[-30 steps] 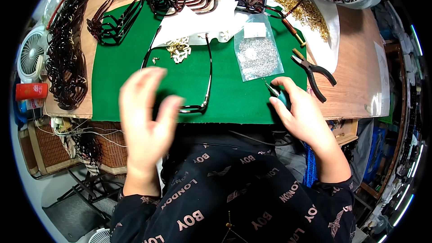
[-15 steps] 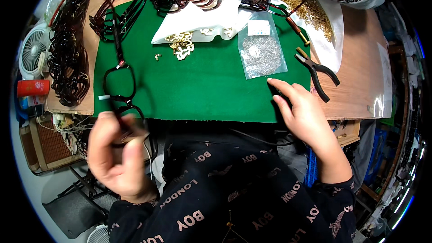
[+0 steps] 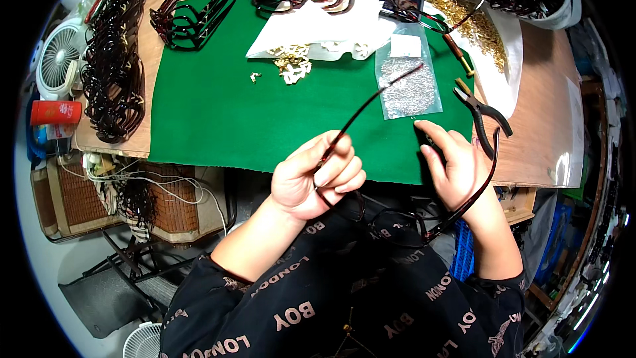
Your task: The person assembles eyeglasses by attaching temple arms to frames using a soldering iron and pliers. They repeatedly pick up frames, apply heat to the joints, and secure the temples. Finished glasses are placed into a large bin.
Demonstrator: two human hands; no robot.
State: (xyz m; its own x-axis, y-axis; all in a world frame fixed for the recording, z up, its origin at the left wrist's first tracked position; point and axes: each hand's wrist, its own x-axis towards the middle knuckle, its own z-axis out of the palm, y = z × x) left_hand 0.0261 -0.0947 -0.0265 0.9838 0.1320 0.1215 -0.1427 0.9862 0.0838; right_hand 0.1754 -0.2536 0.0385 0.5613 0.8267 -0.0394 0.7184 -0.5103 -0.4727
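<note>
1 pair of dark-framed glasses [image 3: 432, 232], hanging before the patterned shirt [image 3: 291, 318], 1 temple [image 3: 358, 112] gripped in the left hand [image 3: 310, 178], the other best kept clear of the loosely curled right hand [image 3: 457, 171], contents hidden from me, forefinger [image 3: 430, 132] near the bag of small silver parts [image 3: 408, 87].

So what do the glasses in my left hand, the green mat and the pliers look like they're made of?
Glasses: probably plastic, glossy dark brown, with bright highlights along the temples. Green mat: likely felt or similar cloth, given its even, matte surface. Pliers: apparently metal at the jaws, which have a greyish sheen; the black handles could be plastic or rubber.
</note>
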